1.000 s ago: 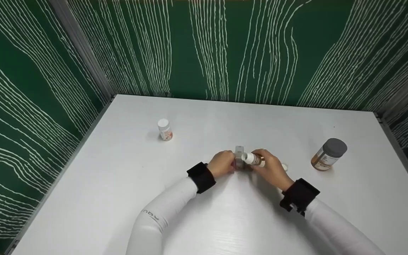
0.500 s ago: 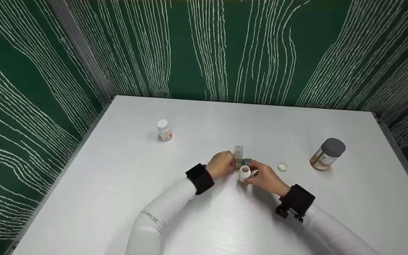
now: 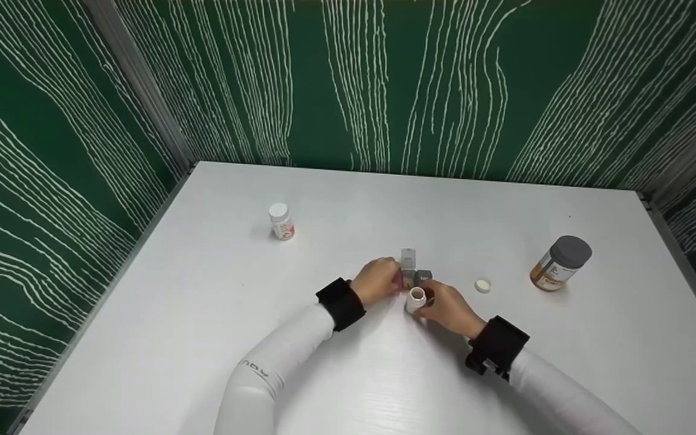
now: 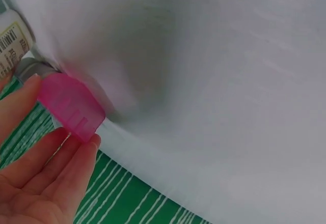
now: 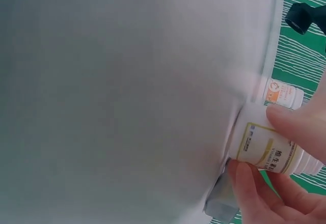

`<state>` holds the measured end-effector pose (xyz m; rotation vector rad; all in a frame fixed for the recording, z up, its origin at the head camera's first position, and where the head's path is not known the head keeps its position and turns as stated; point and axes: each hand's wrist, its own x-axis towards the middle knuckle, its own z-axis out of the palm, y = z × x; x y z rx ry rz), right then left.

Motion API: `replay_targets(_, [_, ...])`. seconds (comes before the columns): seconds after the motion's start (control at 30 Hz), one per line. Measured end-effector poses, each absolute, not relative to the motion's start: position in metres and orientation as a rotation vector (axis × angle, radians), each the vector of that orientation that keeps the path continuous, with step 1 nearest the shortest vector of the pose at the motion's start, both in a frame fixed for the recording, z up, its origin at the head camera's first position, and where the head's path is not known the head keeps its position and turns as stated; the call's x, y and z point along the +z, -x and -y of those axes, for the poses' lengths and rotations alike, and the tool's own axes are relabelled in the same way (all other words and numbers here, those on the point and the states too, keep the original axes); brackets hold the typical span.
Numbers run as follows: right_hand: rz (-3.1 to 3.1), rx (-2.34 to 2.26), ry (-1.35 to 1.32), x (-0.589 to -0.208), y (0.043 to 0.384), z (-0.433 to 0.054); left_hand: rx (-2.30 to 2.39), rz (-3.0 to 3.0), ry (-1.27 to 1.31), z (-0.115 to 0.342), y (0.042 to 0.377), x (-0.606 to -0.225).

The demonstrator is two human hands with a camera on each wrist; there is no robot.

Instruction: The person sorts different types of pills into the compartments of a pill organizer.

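On a white desk [image 3: 414, 380] before green, white-lined walls [image 3: 309, 109], the left grip [image 3: 377, 281] pinches a pink-ended pillbox [image 4: 72, 104], and just beside it the right grip [image 3: 449, 309] pinches an uncapped white bottle [image 3: 414, 302], with a loose cap [image 3: 483, 286] near that grip and a grey-lidded jar [image 3: 560, 263] farther to its right.

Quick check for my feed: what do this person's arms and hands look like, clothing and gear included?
The long white left sleeve bears dark lettering near the elbow; the white right sleeve shows none. A wide black band circles each wrist. The left hand and right hand wear no gloves.
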<state>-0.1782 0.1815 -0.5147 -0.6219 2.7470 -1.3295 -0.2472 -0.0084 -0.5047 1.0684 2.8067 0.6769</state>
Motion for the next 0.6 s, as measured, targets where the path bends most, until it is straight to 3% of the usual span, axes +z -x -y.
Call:
replay_targets(0.37, [-2.673, -1.244, 0.635, -0.483, 0.178, -0.208, 0.918, -2.636, -1.058, 0.015, 0.22, -0.471])
replay_targets(0.6, [-2.889, -0.808, 0.575, -0.47, 0.193, -0.253, 1.026, -2.523, -0.97, 0.006, 0.213, -0.475])
